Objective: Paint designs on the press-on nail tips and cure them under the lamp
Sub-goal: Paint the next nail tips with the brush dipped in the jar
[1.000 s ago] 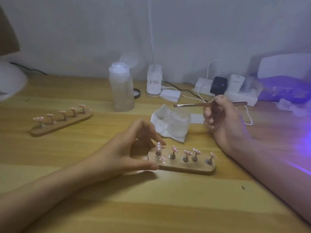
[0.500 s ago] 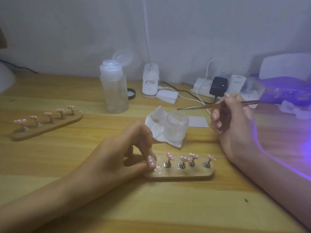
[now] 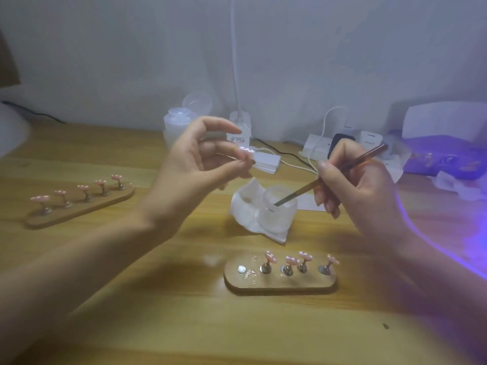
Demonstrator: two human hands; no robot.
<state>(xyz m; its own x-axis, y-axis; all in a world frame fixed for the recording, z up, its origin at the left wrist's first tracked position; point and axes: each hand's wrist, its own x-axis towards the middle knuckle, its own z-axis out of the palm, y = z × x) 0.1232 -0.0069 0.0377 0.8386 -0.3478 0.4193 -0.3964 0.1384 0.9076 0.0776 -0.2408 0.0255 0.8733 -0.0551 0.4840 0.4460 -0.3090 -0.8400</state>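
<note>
above desk (image 3: 158, 325) | left hand (image 3: 195, 164) pinches nail tip (image 3: 247, 150) | right hand (image 3: 355, 188) grips brush (image 3: 303, 190), bristles at jar (image 3: 276, 219)

No text readable; lamp-base label (image 3: 238, 139) is blurred

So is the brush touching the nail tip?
Apart. Head view: the brush points into the cup, a clear gap from the nail tip the left hand pinches.

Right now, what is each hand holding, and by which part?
Left hand pinches one nail tip, apparently by its peg, between thumb and fingers; right hand grips the brush mid-handle.
</note>
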